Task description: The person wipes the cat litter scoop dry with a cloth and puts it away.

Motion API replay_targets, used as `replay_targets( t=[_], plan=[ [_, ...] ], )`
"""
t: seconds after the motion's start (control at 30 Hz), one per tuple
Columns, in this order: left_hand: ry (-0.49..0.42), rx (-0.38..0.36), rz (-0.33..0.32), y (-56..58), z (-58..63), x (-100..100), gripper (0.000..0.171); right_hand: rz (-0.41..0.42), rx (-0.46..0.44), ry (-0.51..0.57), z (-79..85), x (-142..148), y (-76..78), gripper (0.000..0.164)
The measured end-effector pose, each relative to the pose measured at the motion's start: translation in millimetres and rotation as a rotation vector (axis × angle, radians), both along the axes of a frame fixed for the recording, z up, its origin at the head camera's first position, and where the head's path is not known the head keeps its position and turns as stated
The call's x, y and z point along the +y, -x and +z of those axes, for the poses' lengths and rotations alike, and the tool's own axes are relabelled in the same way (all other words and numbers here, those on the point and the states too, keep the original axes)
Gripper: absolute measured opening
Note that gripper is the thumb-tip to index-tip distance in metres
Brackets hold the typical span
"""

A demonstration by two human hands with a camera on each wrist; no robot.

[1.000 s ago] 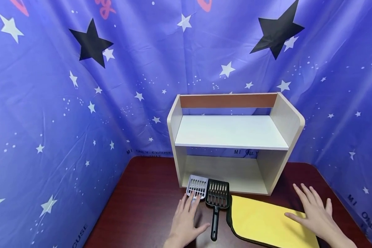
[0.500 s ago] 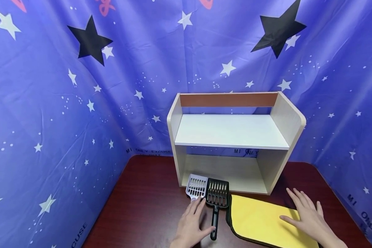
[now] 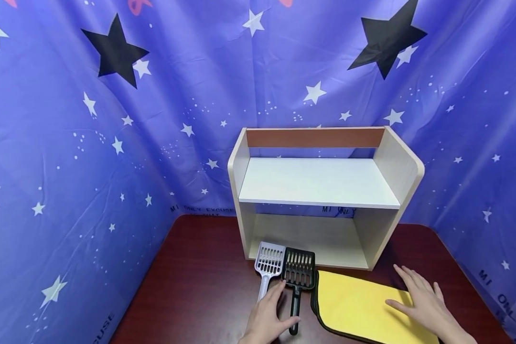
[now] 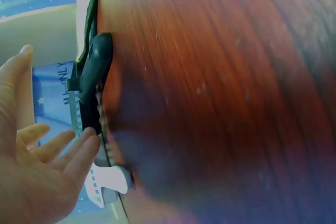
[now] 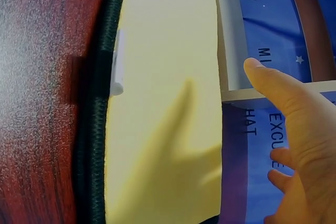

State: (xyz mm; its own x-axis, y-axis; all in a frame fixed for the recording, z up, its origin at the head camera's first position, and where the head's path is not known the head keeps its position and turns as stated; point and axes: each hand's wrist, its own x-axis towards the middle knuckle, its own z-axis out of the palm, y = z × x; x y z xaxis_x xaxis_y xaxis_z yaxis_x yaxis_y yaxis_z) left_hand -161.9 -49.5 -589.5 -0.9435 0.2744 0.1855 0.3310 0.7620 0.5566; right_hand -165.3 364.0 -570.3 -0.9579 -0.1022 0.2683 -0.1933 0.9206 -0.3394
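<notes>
A pale lilac slotted litter scoop (image 3: pixel 270 260) lies on the table, its head against the front of the shelf unit. Beside it on the right is a black slotted litter scoop (image 3: pixel 299 269), its handle (image 4: pixel 97 64) pointing toward me. My left hand (image 3: pixel 264 315) is over the scoop handles with fingers spread, thumb by the black handle's end; contact cannot be told. A flat yellow case (image 3: pixel 352 303) with dark edging lies right of the scoops. Above its right part hovers my right hand (image 3: pixel 425 306), fingers extended and holding nothing; its shadow falls on the yellow surface (image 5: pixel 163 77).
A two-tier pale wood shelf unit (image 3: pixel 320 184) stands at the back of the dark red-brown table (image 3: pixel 198 267). Blue star-printed curtains (image 3: pixel 189 86) enclose the back and both sides. The table's left edge runs down the lower left.
My left hand has shifted right and down, from the lilac scoop's lower head to the black scoop's handle. The right hand has drifted slightly left. Scoops and case lie where they were.
</notes>
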Motion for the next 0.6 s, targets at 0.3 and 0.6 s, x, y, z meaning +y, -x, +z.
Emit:
replay_targets(
  t=[0.3,0.6],
  plan=[
    [-0.195,-0.201,-0.02,1.2,-5.5,2,0.08,-0.013,-0.049,0.027,0.4,-1,0.9,0.106],
    [-0.543,-0.316,-0.017,3.2,-16.5,6,0.065,-0.014,-0.133,0.062,-1.3,-1,0.4,0.102]
  ],
)
